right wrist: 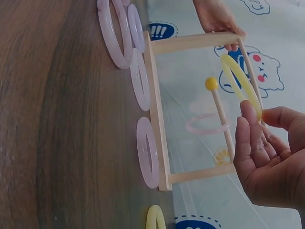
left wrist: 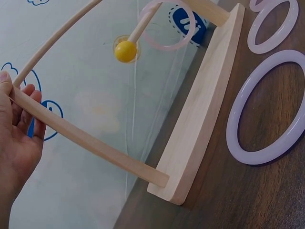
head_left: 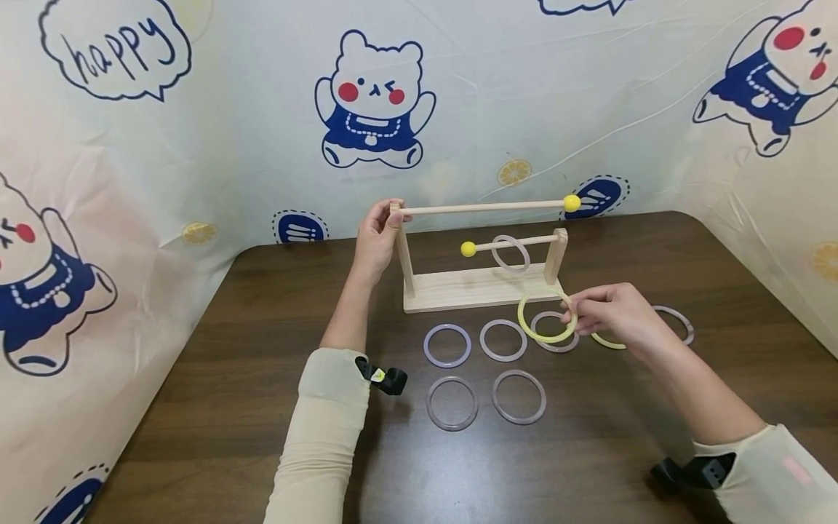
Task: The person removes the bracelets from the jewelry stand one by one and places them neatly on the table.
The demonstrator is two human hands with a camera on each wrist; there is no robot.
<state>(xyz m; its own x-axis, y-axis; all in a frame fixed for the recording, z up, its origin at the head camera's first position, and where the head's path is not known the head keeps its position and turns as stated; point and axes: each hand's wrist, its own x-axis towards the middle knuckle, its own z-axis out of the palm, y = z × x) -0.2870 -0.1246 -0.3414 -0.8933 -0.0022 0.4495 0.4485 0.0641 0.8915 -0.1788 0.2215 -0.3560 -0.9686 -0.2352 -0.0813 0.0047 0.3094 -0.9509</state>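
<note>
A wooden stand [head_left: 471, 290] with two horizontal rods stands on the table. My left hand [head_left: 376, 240] grips the top of its taller left post [left wrist: 90, 143], where the long upper rod [head_left: 484, 208] begins. That rod ends in a yellow ball [head_left: 572, 203] and carries no ring. On the shorter lower rod [right wrist: 222, 119] hangs one pale pink ring [head_left: 511, 253]. My right hand [head_left: 612, 313] pinches a yellow ring [head_left: 548, 316] between thumb and fingers, raised in front of the stand's right end. In the right wrist view the yellow ring [right wrist: 238, 83] is tilted, apart from both rods.
Several loose rings lie before the stand, among them a blue-violet ring [head_left: 447, 346] and pale purple rings [head_left: 519, 397]. Partly behind my right hand lie another yellow ring [head_left: 609, 342] and a purplish ring [head_left: 684, 324]. A printed cloth [head_left: 262, 145] hangs behind the table [head_left: 262, 407].
</note>
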